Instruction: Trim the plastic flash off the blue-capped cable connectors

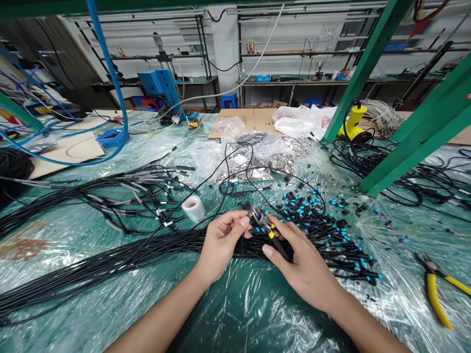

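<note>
My left hand (222,241) is closed in a pinch on a thin black cable (235,166) whose end sits at my fingertips. My right hand (300,262) is wrapped round a pair of small pliers (268,229) with black and yellow handles. The metal jaws of the pliers meet the cable end just right of my left thumb. Both hands hover over a long bundle of black cables (110,260) that runs across the plastic-covered green table (239,309). Cable ends with blue-tipped black connectors (349,255) fan out to the right of my right hand.
A roll of white tape (194,208) stands left of my hands. Yellow-handled pliers (436,287) lie at the right. Loose blue and black connectors (305,202), bags of metal parts (257,162), another cable harness (140,196) and green frame posts (415,142) surround the work spot.
</note>
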Demonstrator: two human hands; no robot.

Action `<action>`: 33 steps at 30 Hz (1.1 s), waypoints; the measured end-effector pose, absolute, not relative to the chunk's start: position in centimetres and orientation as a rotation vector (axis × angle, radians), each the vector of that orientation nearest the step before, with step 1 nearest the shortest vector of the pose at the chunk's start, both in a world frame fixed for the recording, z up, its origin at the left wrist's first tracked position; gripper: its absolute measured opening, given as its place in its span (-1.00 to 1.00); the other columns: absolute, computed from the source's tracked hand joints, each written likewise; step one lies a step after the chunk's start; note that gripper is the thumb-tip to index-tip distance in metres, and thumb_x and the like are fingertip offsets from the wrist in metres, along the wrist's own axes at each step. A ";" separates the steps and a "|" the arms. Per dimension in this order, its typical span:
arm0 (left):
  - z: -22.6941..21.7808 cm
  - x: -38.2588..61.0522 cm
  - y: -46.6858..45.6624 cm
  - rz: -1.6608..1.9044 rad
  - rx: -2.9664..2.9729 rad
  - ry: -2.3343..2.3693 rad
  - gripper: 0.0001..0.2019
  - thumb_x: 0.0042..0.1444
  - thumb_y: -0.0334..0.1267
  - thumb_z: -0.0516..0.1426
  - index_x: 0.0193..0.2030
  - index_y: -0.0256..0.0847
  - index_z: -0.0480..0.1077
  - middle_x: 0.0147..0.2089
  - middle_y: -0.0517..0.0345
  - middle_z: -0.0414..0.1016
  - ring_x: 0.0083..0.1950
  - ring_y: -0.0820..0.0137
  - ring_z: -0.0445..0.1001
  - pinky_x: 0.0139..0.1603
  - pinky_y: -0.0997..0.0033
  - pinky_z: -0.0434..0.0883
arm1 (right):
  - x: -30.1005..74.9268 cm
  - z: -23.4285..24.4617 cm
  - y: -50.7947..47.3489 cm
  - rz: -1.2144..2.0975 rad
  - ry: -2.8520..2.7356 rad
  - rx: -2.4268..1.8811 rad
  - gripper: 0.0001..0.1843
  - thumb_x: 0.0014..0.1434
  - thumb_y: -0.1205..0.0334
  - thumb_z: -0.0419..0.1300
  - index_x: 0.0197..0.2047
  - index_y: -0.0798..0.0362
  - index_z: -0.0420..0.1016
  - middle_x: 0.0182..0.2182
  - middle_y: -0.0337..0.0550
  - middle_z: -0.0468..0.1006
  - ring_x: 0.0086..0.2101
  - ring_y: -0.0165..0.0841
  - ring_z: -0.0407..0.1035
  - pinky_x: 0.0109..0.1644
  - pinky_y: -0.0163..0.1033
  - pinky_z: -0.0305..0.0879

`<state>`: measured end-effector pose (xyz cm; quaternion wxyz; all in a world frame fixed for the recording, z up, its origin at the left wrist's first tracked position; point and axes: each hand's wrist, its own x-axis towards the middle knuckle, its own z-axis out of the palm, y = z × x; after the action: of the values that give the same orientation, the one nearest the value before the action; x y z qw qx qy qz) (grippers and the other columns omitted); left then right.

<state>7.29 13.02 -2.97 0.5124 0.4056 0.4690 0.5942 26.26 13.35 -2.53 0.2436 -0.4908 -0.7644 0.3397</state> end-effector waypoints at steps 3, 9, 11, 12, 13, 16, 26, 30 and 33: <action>-3.0 7.2 13.1 1.422 1.009 1.155 -0.81 0.09 -0.17 0.24 -0.18 -0.19 0.50 -0.42 0.27 0.49 -0.42 0.61 0.43 -0.28 0.60 0.35 | 26.4 -2.6 13.4 0.923 -2.100 -1.339 -0.41 0.28 -0.10 0.05 0.34 -0.45 0.00 0.04 -0.27 0.34 0.04 -0.33 0.24 0.21 -0.03 0.20; -3.2 7.0 13.1 1.411 1.098 1.188 -0.81 0.11 -0.16 0.23 -0.17 -0.17 0.51 -0.38 0.27 0.48 -0.39 0.61 0.44 -0.26 0.62 0.36 | 26.5 -2.4 13.4 0.955 -2.098 -1.324 -0.41 0.27 -0.12 0.06 0.33 -0.46 0.02 0.03 -0.27 0.36 0.01 -0.32 0.27 0.17 -0.03 0.25; -3.3 7.0 13.2 1.429 1.136 1.204 -0.82 0.11 -0.17 0.23 -0.17 -0.16 0.51 -0.34 0.26 0.46 -0.38 0.62 0.44 -0.26 0.61 0.37 | 26.4 -2.2 13.3 0.962 -2.098 -1.311 -0.42 0.27 -0.11 0.07 0.32 -0.47 0.03 0.01 -0.28 0.37 -0.02 -0.34 0.29 0.15 -0.05 0.27; -3.2 7.0 13.2 1.440 1.154 1.211 -0.82 0.11 -0.17 0.23 -0.18 -0.16 0.52 -0.33 0.26 0.45 -0.38 0.62 0.44 -0.26 0.61 0.37 | 26.4 -2.2 13.2 0.962 -2.101 -1.306 -0.42 0.27 -0.10 0.07 0.32 -0.47 0.03 -0.01 -0.28 0.38 -0.04 -0.35 0.29 0.13 -0.07 0.28; -3.2 7.0 13.2 1.449 1.168 1.216 -0.83 0.11 -0.17 0.23 -0.18 -0.16 0.52 -0.32 0.26 0.44 -0.37 0.61 0.44 -0.26 0.61 0.37 | 26.4 -2.1 13.2 0.951 -2.107 -1.306 -0.43 0.27 -0.09 0.07 0.32 -0.48 0.03 -0.04 -0.29 0.38 -0.07 -0.36 0.30 0.09 -0.09 0.30; -3.0 7.0 13.2 1.440 1.163 1.221 -0.83 0.10 -0.17 0.23 -0.20 -0.18 0.51 -0.34 0.26 0.44 -0.36 0.60 0.44 -0.25 0.61 0.37 | 26.4 -2.3 13.3 0.821 -2.156 -1.327 -0.41 0.27 -0.06 0.09 0.33 -0.45 0.03 -0.13 -0.27 0.39 -0.15 -0.37 0.31 -0.02 -0.15 0.34; -1.9 7.3 12.9 1.285 0.711 1.001 -0.82 0.07 -0.21 0.23 -0.41 -0.27 0.36 -0.57 0.28 0.36 -0.56 0.59 0.31 -0.45 0.58 0.35 | 27.4 -3.0 14.9 -0.387 -2.302 -1.205 -0.43 0.24 0.15 0.18 0.29 -0.29 0.20 -0.13 -0.14 0.41 -0.18 -0.26 0.26 -0.11 -0.12 0.17; -1.6 7.1 13.0 1.238 0.586 0.942 -0.85 0.04 -0.26 0.24 -0.39 -0.27 0.37 -0.59 0.30 0.32 -0.59 0.59 0.26 -0.47 0.57 0.36 | 27.8 -2.9 15.6 -0.502 -2.266 -1.111 -0.45 0.22 0.28 0.19 0.24 -0.32 0.27 -0.14 -0.18 0.42 -0.16 -0.27 0.26 -0.07 -0.12 0.11; -1.7 7.0 12.9 1.270 0.662 0.947 -0.85 0.07 -0.23 0.23 -0.34 -0.28 0.42 -0.56 0.27 0.36 -0.55 0.59 0.31 -0.43 0.59 0.36 | 27.7 -3.1 15.7 -0.363 -2.270 -1.131 -0.47 0.24 0.19 0.19 0.25 -0.28 0.26 -0.14 -0.17 0.40 -0.15 -0.28 0.25 -0.07 -0.13 0.13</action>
<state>7.02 12.95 -1.71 0.6536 0.2916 0.4175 0.5599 27.71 15.67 -3.12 0.2857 -0.4231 -0.8491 -0.1357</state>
